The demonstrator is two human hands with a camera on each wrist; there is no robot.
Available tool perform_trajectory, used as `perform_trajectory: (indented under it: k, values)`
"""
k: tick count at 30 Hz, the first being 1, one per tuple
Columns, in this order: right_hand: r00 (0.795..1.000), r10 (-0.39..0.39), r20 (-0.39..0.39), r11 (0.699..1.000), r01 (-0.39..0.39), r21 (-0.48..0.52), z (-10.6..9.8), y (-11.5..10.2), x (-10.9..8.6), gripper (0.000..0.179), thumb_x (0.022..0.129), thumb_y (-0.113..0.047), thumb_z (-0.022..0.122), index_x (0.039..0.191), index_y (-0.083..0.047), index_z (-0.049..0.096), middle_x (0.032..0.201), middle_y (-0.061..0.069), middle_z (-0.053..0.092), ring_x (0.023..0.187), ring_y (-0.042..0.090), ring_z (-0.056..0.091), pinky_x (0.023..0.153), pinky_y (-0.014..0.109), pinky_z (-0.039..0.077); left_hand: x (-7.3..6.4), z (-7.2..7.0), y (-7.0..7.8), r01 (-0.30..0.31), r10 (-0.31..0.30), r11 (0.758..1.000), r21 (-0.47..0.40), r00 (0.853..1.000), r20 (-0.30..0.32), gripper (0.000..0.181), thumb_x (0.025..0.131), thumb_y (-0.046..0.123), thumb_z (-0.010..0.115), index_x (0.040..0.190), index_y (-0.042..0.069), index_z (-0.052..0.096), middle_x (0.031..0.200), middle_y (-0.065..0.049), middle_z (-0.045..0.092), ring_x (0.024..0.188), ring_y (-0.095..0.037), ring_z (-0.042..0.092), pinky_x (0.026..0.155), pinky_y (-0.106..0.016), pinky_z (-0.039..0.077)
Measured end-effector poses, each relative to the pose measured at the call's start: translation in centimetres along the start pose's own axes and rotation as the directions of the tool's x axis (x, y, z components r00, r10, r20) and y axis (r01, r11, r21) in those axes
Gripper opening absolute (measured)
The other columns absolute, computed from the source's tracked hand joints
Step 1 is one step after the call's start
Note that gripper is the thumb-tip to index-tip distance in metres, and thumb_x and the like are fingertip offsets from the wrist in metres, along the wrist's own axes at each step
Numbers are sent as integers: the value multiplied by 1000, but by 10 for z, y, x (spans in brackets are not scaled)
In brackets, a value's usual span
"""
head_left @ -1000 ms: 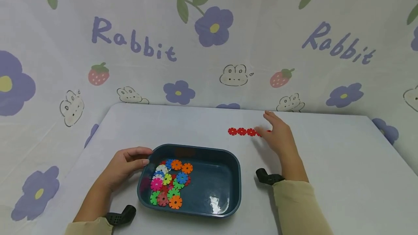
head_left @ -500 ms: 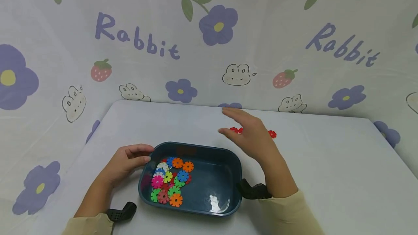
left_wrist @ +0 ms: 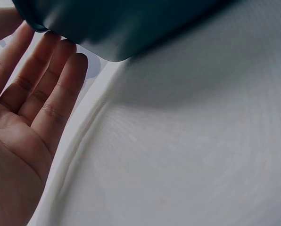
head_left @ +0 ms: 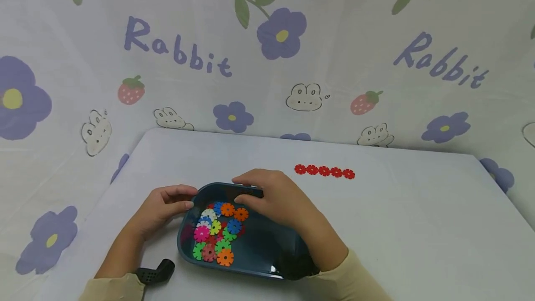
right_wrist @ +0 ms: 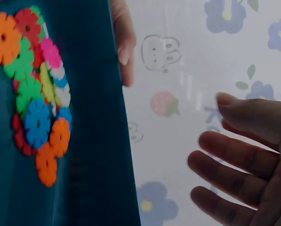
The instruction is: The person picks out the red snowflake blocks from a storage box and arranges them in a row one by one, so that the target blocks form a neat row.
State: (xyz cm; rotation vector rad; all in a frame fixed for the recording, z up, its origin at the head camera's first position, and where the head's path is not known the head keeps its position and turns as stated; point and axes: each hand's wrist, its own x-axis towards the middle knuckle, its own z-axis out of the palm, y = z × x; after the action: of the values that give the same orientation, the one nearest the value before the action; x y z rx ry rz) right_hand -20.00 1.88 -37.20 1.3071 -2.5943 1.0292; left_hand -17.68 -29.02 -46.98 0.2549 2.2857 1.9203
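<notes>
A dark teal tray sits on the white table with a heap of colourful notched plastic snowflake discs in its left half. At the tray's upper left corner is my left hand, its fairly straight fingertips touching the outer wall. Over the tray's back right part hovers my right hand, thumb and fingers spread apart and holding nothing, as the right wrist view also shows. Part of the tray's right side is hidden by that hand and wrist. Behind it, several red snowflake discs lie in a straight row.
The white table extends on both sides of the tray. A patterned cloth hangs behind its back edge. Each wrist wears a black camera mount, such as the left one.
My right hand has moved left and toward me, from the row of red discs to above the tray. The whole red row now shows. My left hand keeps its place at the tray.
</notes>
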Motion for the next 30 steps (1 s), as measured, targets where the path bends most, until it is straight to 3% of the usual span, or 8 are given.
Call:
perform_trajectory:
  k: [8, 12, 15, 19, 21, 25, 30]
  values:
    - [997, 20, 70, 998, -24, 62, 4, -7, 9, 32, 89, -23, 73, 119, -12, 71, 106, -1, 73, 92, 10, 65, 86, 31, 56, 3, 5, -3, 11, -10, 1000, -24, 1000, 15, 34, 92, 12, 68, 121, -5, 63, 113, 9, 70, 102, -9, 67, 88, -24, 55]
    - [983, 60, 175, 998, -65, 23, 5, -11, 24, 29, 90, -25, 72, 117, -13, 72, 101, -3, 73, 86, 6, 61, 82, 26, 55, 3, 5, -3, 23, -23, 999, -40, 1000, 9, 33, 91, 12, 69, 120, -3, 64, 114, 9, 70, 102, -10, 67, 87, -25, 55]
    - [939, 110, 327, 994, -111, -14, 13, -10, 35, 28, 90, -26, 72, 114, -13, 74, 93, -6, 72, 80, 6, 59, 76, 19, 52, 2, 4, -3, 23, -23, 999, -35, 1000, 5, 34, 91, 13, 69, 120, -4, 64, 114, 9, 70, 103, -9, 67, 87, -24, 55]
    - [841, 180, 510, 983, -167, -72, 30, -5, 45, 29, 87, -26, 76, 112, -12, 74, 89, -6, 71, 76, 5, 59, 70, 17, 51, 2, 4, -2, 16, -16, 999, -31, 1000, 9, 36, 92, 12, 69, 122, -7, 62, 114, 10, 69, 104, -8, 66, 87, -23, 55]
    - [807, 202, 555, 979, -165, -116, 40, -2, 48, 31, 85, -28, 77, 112, -13, 74, 94, -6, 72, 76, 5, 59, 70, 17, 51, 1, 3, -1, 11, -11, 999, -37, 1000, 12, 37, 91, 11, 68, 122, -9, 61, 113, 10, 69, 104, -7, 66, 87, -23, 55]
    - [776, 207, 596, 978, -142, -156, 54, 3, 52, 30, 83, -30, 80, 109, -16, 75, 97, -6, 71, 79, 5, 58, 73, 19, 51, 0, 2, 1, -3, 4, 999, -48, 1000, 11, 35, 91, 9, 68, 121, -9, 61, 112, 10, 70, 102, -7, 67, 86, -23, 55]
    - [766, 239, 597, 971, -176, -164, 65, 7, 55, 25, 81, -30, 81, 101, -15, 76, 89, -8, 69, 77, 6, 59, 71, 21, 52, 0, 0, -1, -19, 20, 999, -41, 1000, 6, 32, 91, 8, 68, 119, -7, 63, 112, 10, 70, 102, -7, 67, 86, -23, 55]
